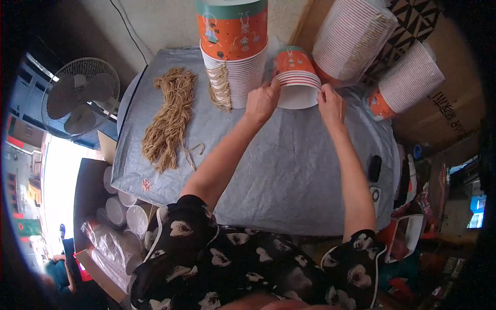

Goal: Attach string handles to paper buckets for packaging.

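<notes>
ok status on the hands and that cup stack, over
Left hand and right hand both grip the small cup stack, lying on its side on the table. Tall stack close left; nothing blocking.

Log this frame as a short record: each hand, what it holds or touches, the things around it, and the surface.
left hand: left hand grips the rim of a short stack of orange paper cups lying on its side
right hand: right hand pinches the same rim from the other side
nearby stacks: tall upright cup stack with twine handles hanging; two long cup stacks leaning at the far right
loose material: bundle of tan twine
surface: table under grey cloth
other: black oblong object, too small to identify; floor fan
</notes>
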Action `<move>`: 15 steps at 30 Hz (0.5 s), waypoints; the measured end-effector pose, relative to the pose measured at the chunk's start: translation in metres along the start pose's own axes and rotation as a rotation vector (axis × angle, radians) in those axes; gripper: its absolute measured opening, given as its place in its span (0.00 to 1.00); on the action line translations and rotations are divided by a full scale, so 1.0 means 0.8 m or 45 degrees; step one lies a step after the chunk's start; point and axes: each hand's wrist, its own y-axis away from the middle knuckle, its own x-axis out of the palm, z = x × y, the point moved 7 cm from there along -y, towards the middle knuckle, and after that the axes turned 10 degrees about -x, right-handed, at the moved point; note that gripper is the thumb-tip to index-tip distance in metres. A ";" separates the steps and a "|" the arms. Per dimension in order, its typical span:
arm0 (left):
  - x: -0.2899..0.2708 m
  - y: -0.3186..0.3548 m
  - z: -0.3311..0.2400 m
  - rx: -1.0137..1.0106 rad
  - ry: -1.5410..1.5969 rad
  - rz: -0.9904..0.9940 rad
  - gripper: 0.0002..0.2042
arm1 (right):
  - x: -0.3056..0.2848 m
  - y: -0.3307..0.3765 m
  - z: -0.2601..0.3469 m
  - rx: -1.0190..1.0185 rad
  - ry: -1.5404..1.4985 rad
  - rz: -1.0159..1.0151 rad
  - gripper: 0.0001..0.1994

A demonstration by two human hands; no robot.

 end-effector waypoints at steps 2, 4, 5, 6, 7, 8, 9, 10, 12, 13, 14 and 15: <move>0.011 0.006 0.006 -0.011 0.047 0.048 0.09 | -0.004 0.006 0.008 0.025 -0.008 0.038 0.07; 0.004 0.019 0.003 0.061 0.097 -0.026 0.09 | -0.009 0.014 0.018 0.062 -0.049 0.044 0.07; -0.005 0.027 -0.001 0.123 0.143 -0.091 0.08 | -0.011 0.019 0.020 0.101 -0.095 0.062 0.07; -0.007 0.033 -0.003 0.132 0.143 -0.091 0.08 | -0.013 0.026 0.018 0.040 -0.217 -0.014 0.08; -0.016 0.038 -0.010 0.183 0.254 -0.112 0.10 | -0.017 0.032 0.017 0.045 -0.214 -0.022 0.08; -0.025 0.046 -0.017 0.233 0.366 -0.128 0.11 | -0.022 0.041 0.012 0.096 -0.445 -0.089 0.09; -0.031 0.055 -0.020 0.241 0.369 -0.121 0.11 | -0.026 0.053 0.008 0.149 -0.675 -0.155 0.11; -0.050 0.066 -0.017 0.144 0.540 -0.042 0.13 | -0.031 0.057 0.023 0.196 -1.071 -0.073 0.19; -0.102 0.089 -0.013 0.006 0.753 -0.028 0.15 | -0.072 0.058 0.082 0.166 -1.338 -0.032 0.22; -0.106 0.101 0.005 -0.146 0.791 0.067 0.16 | -0.094 0.060 0.110 0.137 -1.588 -0.007 0.26; -0.112 0.113 0.010 -0.293 0.831 0.183 0.17 | -0.110 0.071 0.123 0.114 -1.644 0.057 0.38; -0.119 0.130 0.014 -0.474 0.997 0.279 0.17 | -0.107 0.089 0.124 0.134 -1.646 0.067 0.38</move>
